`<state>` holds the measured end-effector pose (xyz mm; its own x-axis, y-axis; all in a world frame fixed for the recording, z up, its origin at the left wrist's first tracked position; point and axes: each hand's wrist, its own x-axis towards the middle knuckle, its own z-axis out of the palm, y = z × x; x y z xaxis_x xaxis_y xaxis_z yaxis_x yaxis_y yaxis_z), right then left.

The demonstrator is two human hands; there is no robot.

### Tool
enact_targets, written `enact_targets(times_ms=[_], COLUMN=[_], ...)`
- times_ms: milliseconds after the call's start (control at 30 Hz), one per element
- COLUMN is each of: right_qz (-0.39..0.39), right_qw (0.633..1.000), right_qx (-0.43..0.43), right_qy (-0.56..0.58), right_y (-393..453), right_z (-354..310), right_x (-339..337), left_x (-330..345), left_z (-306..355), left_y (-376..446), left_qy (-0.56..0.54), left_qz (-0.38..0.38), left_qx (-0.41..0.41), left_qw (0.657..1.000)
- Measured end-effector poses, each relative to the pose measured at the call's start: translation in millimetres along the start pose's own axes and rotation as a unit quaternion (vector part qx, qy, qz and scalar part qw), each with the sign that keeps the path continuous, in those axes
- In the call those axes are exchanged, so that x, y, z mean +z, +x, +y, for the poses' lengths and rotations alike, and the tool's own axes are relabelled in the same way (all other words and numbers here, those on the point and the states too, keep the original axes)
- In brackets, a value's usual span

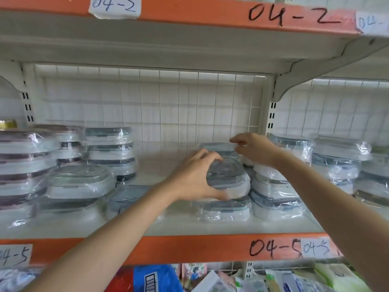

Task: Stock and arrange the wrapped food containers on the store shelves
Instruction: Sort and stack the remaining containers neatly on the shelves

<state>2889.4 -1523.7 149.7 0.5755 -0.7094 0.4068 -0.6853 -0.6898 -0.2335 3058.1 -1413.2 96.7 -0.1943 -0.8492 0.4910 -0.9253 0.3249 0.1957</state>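
Two bare forearms are showing, with no sleeve reaching into view on either one. The left hand (190,178) is wearing no glove, ring, or watch, and its wrist is carrying no band. The right hand (255,149) is likewise going without glove, ring, or bracelet. Fingernails are looking short and unpainted where they can be made out; motion is blurring the fingertips slightly.

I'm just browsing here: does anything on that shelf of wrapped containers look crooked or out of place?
Yes. The container gripped by the left hand is tilted up toward the camera instead of lying flat on the stack below. The right hand touches the wrap on a container behind it. Loose wrap bulges on several stacks; nothing looks spilled or broken.
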Motion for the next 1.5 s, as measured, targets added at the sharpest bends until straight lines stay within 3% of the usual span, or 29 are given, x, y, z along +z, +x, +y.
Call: enact_targets(times_ms=[167,233,333,500,667,800,900,1033,1167,1333,1400,1500], right_qz=[-0.031,-0.060,-0.076,-0.071,-0.091,0.003,0.030,0.010,-0.014,-0.101,-0.108,-0.114], right_qw=[0.999,0.998,0.994,0.993,0.990,0.996,0.999,0.998,0.994,0.987,0.987,0.987], right_qx=[0.006,0.015,0.024,0.017,0.041,0.068,0.033,-0.057,-0.107,-0.123,-0.118,-0.117], right_qy=[0.005,-0.034,-0.080,-0.096,-0.095,-0.052,0.002,0.019,0.020,-0.004,-0.009,-0.007], right_y=[25,34,43,42,37,36,36,29,33,46,50,51], right_z=[-5,-6,-8,-11,-15,-25,-43,-74,-105,-127,-127,-120], right_x=[26,38,53,51,43,33,21,17,31,79,83,80], left_x=[-75,-90,-92,-77,-59,-44,-29,-31,-58,-84,-81,-53], left_z=[-60,-77,-92,-102,-107,-106,-104,-102,-106,-109,-107,-98], left_y=[-45,-63,-82,-89,-93,-81,-65,-61,-89,-120,-121,-110], left_qy=[-0.013,-0.027,0.047,0.100,0.076,0.128,0.193,0.255,0.212,0.107,0.045,-0.010], left_qz=[-0.005,-0.057,-0.152,-0.207,-0.141,-0.105,-0.080,-0.020,0.059,0.149,0.138,0.063], left_qx=[-0.101,-0.138,-0.158,-0.153,-0.151,-0.134,-0.137,-0.148,-0.186,-0.190,-0.215,-0.266], left_qw=[0.995,0.988,0.975,0.961,0.976,0.977,0.968,0.955,0.958,0.964,0.966,0.962])
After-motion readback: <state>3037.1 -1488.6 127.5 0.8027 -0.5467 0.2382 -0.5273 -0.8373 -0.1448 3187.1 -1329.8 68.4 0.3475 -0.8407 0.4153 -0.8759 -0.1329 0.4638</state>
